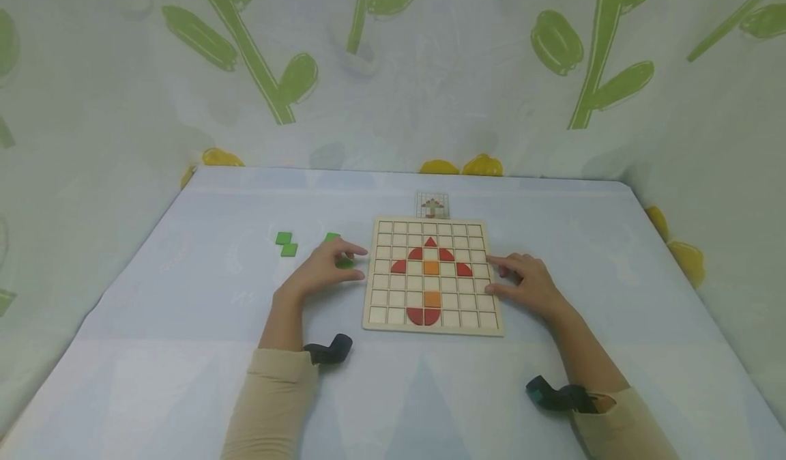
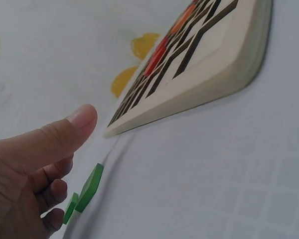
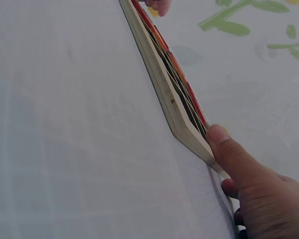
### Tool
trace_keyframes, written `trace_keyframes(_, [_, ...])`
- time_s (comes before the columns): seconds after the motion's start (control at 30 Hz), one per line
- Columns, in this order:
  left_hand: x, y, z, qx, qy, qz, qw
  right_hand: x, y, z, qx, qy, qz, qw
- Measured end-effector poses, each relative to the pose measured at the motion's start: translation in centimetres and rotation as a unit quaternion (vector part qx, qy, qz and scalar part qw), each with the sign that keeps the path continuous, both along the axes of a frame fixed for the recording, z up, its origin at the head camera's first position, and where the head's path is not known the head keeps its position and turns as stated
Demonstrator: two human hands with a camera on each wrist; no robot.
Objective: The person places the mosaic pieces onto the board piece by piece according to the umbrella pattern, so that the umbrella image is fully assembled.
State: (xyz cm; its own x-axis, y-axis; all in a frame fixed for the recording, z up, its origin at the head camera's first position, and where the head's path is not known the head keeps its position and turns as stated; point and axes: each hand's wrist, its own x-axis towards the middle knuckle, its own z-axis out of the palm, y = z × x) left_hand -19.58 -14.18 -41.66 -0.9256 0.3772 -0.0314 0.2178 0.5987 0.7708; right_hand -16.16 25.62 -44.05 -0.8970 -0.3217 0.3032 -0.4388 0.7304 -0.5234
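Observation:
A wooden grid board [image 1: 449, 284] lies flat on the table, with red curved pieces [image 1: 415, 317], a small red triangle [image 1: 430, 242] and two orange squares [image 1: 432, 267] set in its cells. My left hand [image 1: 322, 267] is just off the board's left edge, thumb and fingers spread apart, holding nothing. Close by its fingers lie green tiles [image 2: 90, 188], partly hidden by the hand. At the right edge, my right hand [image 1: 531, 288] rests with index finger and thumb touching the rim; in the right wrist view its thumb [image 3: 229, 149] lies against the board's side.
Farther left on the table are two more green tiles [image 1: 288, 250], corner to corner. A small picture card [image 1: 432, 205] with a similar grid pattern sits just behind the board. Behind the white table [image 1: 184, 296] stands a backdrop [image 1: 430, 91] with green leaves.

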Motion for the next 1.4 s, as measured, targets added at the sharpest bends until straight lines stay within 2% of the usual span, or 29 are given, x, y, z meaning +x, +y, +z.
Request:
trace_keyframes(0.17, [0.1,-0.9,0.1,-0.020,0.002,0.023,0.9995,-0.1,0.0,0.0,-0.005,0.009,0.009,1.000])
trace_keyframes(0.47, [0.1,-1.8,0.1,-0.042,-0.060,0.057,0.9957,-0.1,0.2,-0.1,0.002,0.005,0.001,1.000])
trace_keyframes(0.93, [0.2,-2.2,-0.3,-0.024,-0.064,0.059,0.9959,0.2,0.0,0.0,-0.004,-0.002,-0.001,1.000])
trace_keyframes(1.1, [0.0,-2.0,-0.7,-0.035,-0.035,0.065,0.9966,0.3,0.0,0.0,-0.001,-0.005,-0.003,1.000])
trace_keyframes(1.27, [-0.3,-1.7,-0.9,-0.058,0.010,0.063,0.9963,0.1,0.1,-0.2,-0.004,0.006,0.003,1.000])
trace_keyframes(1.4, [-0.4,-1.3,-0.9,-0.065,0.028,0.065,0.9953,0.0,0.1,-0.2,-0.006,0.018,0.011,1.000])
